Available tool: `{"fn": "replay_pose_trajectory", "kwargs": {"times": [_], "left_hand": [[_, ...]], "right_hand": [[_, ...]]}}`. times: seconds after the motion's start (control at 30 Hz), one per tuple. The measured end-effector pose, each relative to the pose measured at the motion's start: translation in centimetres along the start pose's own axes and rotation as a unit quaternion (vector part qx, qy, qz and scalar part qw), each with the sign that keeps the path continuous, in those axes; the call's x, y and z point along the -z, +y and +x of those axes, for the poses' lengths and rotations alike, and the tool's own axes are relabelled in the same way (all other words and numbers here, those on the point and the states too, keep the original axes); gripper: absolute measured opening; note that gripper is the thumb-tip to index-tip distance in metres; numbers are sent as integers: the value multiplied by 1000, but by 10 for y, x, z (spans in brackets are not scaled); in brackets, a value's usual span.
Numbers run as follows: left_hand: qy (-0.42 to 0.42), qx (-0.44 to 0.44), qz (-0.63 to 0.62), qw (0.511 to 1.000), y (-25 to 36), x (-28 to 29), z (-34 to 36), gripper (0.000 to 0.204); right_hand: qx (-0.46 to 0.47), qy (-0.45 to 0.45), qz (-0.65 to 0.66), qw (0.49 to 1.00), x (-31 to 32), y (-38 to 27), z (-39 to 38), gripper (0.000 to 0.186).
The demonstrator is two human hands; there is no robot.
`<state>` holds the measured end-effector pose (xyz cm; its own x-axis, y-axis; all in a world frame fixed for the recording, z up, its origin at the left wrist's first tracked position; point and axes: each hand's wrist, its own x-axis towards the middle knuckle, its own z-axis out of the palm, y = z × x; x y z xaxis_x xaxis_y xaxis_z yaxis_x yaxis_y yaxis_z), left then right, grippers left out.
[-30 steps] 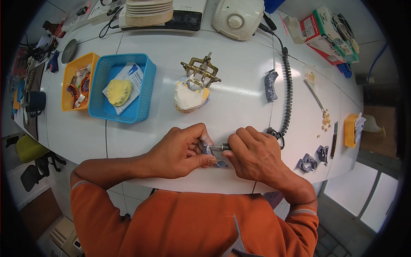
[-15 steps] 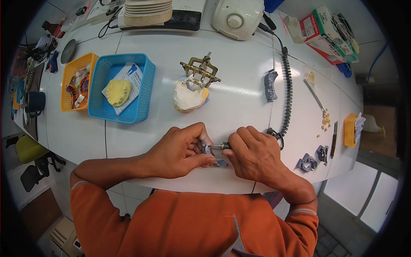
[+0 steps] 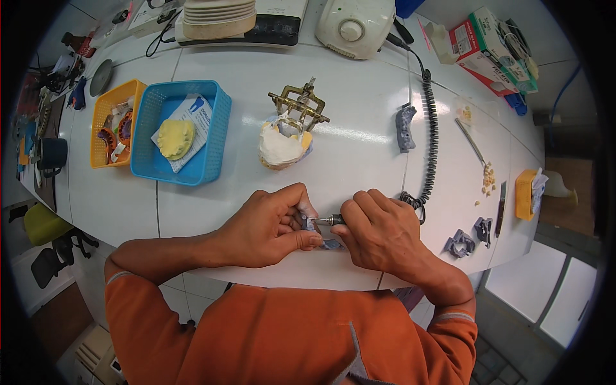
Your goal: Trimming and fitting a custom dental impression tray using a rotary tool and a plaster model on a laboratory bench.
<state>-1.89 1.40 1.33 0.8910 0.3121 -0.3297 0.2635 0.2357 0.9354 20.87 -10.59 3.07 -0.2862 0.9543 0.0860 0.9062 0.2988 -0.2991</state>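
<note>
My left hand is closed around a small grey-blue moulded dental piece, much of it covered by fingers and thumb. My right hand grips a black-and-silver rotary handpiece, its thin metal tip against the piece beside my left fingertips. Beyond my hands stands a brass dental articulator, with a white plaster cast at its near side. A coiled black cord runs down the table toward my right hand.
A blue basket holds a yellow cast; an orange basket stands beside it. At right lie grey-blue pieces, a knife, a metal tool and small yellowish bits. A cream control box is at the back.
</note>
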Motion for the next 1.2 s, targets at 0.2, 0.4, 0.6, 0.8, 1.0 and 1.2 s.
{"fn": "replay_pose_trajectory", "kwargs": {"times": [0.2, 0.4, 0.6, 0.8, 1.0, 1.2], "left_hand": [[0, 14, -3, 1000, 3, 1, 0, 26], [-15, 28, 44, 999, 3, 4, 1, 29], [12, 8, -10, 1000, -2, 0, 1, 32], [10, 21, -7, 1000, 3, 0, 1, 32], [16, 10, -8, 1000, -4, -1, 1, 32], [15, 15, -24, 999, 1, -1, 1, 31]], "right_hand": [[3, 2, -1, 1000, -1, 1, 0, 30], [4, -1, -2, 1000, 0, 1, 0, 30], [-5, -1, 9, 1000, 1, 1, 0, 30], [1, 0, 3, 1000, 0, 1, 0, 31], [6, 2, 4, 1000, -1, 1, 0, 31], [-1, -3, -2, 1000, -1, 1, 0, 31]]}}
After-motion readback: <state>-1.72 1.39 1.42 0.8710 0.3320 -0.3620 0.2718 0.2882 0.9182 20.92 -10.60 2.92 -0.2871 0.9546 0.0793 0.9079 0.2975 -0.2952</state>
